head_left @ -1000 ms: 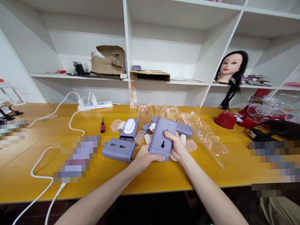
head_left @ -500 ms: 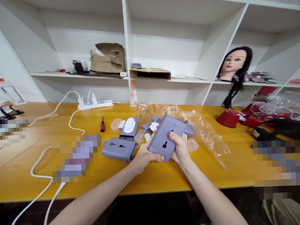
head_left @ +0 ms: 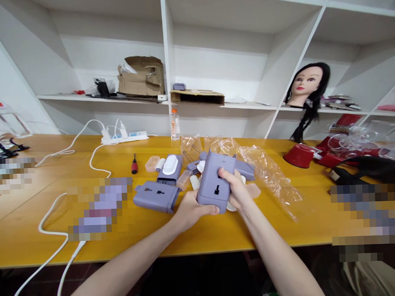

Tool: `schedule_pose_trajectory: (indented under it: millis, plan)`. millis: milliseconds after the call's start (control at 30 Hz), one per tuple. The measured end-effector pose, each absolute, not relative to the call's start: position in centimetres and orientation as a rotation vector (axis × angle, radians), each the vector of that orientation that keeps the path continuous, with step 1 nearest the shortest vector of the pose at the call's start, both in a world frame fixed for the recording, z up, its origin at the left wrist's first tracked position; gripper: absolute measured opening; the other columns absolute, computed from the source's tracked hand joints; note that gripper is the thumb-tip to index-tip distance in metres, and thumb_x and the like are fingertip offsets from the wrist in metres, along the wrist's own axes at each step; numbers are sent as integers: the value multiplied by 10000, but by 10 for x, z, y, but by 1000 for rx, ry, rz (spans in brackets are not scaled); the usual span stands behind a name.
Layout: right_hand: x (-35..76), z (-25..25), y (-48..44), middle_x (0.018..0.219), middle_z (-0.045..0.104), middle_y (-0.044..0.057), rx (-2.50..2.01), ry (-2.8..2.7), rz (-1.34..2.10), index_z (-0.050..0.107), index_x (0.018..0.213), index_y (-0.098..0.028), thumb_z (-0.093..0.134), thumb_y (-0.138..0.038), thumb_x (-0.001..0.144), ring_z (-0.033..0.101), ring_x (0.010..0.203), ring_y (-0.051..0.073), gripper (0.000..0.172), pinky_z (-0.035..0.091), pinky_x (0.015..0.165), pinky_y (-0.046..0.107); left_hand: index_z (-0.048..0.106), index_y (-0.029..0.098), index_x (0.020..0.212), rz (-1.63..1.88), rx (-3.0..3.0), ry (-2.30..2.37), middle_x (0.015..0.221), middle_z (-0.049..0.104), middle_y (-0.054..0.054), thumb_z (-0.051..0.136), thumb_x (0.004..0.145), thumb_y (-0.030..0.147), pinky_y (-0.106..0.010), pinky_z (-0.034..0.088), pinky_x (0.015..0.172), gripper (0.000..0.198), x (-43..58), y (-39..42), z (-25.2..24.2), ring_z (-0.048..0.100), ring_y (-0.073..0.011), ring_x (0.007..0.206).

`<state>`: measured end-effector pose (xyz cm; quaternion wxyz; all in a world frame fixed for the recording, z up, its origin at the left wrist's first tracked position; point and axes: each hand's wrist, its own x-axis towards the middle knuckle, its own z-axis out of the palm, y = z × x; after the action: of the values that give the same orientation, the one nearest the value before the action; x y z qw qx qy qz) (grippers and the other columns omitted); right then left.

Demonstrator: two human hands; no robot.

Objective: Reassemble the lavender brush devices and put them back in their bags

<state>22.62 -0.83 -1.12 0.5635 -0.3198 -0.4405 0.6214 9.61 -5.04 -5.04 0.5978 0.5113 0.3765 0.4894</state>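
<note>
Gripping a purple travel adapter [head_left: 215, 186] w/ both hands, the person holds it just above the table edge, socket face toward the camera, body roughly upright. Left hand [head_left: 189, 211] is closed on the lower left corner, thumb across the bottom edge. Right hand [head_left: 238, 192] is clamped on the right side, thumb pressed on the front near the top.

Just left of the grip, a second adapter [head_left: 156, 197] lies flat on the yellow table [head_left: 203, 234], socket up. Behind it sits a third purple unit w/ a white insert [head_left: 170, 168], and small white and pinkish bits lie scattered around it. A red-handled screwdriver [head_left: 133, 164] lies further left, apart from the adapters. Crumpled clear plastic bags [head_left: 269, 175] spread behind and right of the hands. At the back edge: a white power strip [head_left: 126, 137] w/ plugs and a small bottle [head_left: 174, 123]. A red bowl [head_left: 298, 156] sits upside down at far right. On the shelves: a torn cardboard box [head_left: 141, 76] and a mannequin head [head_left: 307, 86].
</note>
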Motion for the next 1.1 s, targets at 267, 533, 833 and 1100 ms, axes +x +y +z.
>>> schedule_pose_trajectory:
  millis: [267,533,833,1100]
  plan:
    - [222,-13,-8,717,658,21,-708,-937,1401,610,813,-177,744,-376,619,602,646,175,309,492,640,312,665,131,852,1217,1124,868,729,676,-7,784,501,213,-247,450,650,379,98,-49,-53,579,-130,656]
    - [225,-10,-2,797,669,21,-781,-1026,1457,617,816,-182,756,-370,594,604,718,173,323,480,668,290,672,138,875,1188,1053,884,792,695,-16,775,512,183,-250,461,719,380,98,-47,-56,602,-138,726]
    - [229,-14,-9,913,650,25,-819,-1104,1298,566,955,-228,688,-461,655,586,878,199,399,456,685,285,660,141,907,1312,1144,1069,839,704,-37,750,535,189,-293,478,742,386,97,-46,-51,623,-182,772]
    - [223,-27,-24,1036,606,31,-838,-1181,1223,542,1019,-268,684,-394,675,579,932,190,392,464,697,276,653,153,963,1480,1206,1142,910,707,-53,745,571,241,-339,490,788,413,93,-45,-46,635,-223,852]
